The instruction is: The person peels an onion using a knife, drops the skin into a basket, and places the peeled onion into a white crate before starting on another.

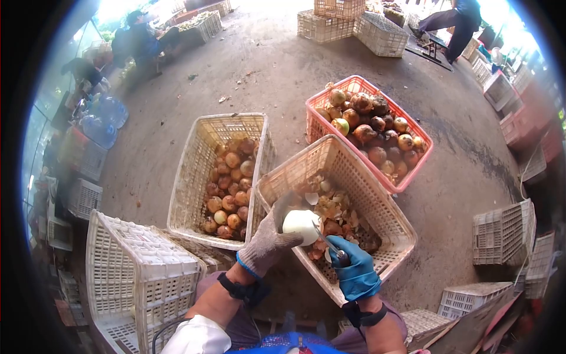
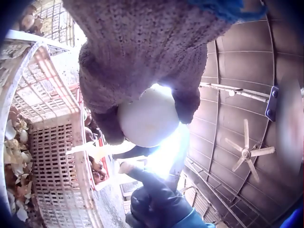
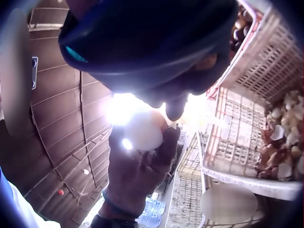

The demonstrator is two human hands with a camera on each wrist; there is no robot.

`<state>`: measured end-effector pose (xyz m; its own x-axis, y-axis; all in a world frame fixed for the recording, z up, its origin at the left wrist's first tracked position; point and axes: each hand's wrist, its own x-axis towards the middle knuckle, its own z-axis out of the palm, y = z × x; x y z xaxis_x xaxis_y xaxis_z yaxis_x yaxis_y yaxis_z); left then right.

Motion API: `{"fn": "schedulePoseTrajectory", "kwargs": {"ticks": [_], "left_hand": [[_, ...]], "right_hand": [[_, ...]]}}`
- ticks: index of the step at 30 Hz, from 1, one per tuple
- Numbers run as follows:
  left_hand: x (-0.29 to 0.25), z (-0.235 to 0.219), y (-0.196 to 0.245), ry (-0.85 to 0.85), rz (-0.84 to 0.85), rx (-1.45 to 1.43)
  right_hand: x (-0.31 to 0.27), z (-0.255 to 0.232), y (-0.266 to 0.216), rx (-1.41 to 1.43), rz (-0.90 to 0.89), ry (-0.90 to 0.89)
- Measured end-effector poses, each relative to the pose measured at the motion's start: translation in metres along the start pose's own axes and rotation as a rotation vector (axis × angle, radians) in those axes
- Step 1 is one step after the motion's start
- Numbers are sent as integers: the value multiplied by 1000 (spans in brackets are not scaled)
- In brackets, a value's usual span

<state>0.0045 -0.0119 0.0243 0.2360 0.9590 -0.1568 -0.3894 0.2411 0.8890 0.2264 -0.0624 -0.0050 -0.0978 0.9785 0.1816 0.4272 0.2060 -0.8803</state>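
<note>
My left hand (image 1: 266, 243), in a grey knitted glove, grips a peeled white onion (image 1: 301, 227) over the front of a dirty white crate (image 1: 386, 215) that holds onion skins. In a blue rubber glove, my right hand (image 1: 355, 268) grips a small knife (image 1: 323, 238) by its handle, its blade against the onion's right side. The left wrist view has the pale onion (image 2: 149, 118) between gloved fingers, the right hand (image 2: 156, 199) below it. Glare washes out the blade in both wrist views. Dark blue glove covers the right hand (image 3: 152, 57) above the onion (image 3: 142, 133).
Unpeeled onions (image 1: 230, 197) fill part of a white crate (image 1: 190, 153) at left. Behind the skins crate stands a pink crate (image 1: 312, 121) of brown onions. A white crate (image 1: 144, 265) lies on its side near my left arm. Farther off are stacked crates (image 1: 383, 35) and people.
</note>
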Motion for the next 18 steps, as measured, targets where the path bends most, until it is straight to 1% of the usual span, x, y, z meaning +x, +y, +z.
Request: {"fn": "schedulePoseTrajectory", "kwargs": {"ticks": [2,5,8,11,14,15,18], "left_hand": [[1,-4,-5,-4,-16,-60],[1,-5,-8,2,-10,-78],[0,-2,-4,-18,-39,-106],[0,-6,-12,3,-23,-64],[-3,-4,-4,8,30,75],[-3,-5,-4,13,27,74],[-3,-9,-8,12,2,121]], "right_hand": [[2,-4,-4,-61,-30,-18],[4,-8,-10,-143,-19,-37],[0,-7,-7,-254,-18,-5],[-6,1,1,-531,-93,124],[-5,3,10,447,657,83],[1,-7,5,508,741,-41],[5,-2,-21,535,634,-38]]}}
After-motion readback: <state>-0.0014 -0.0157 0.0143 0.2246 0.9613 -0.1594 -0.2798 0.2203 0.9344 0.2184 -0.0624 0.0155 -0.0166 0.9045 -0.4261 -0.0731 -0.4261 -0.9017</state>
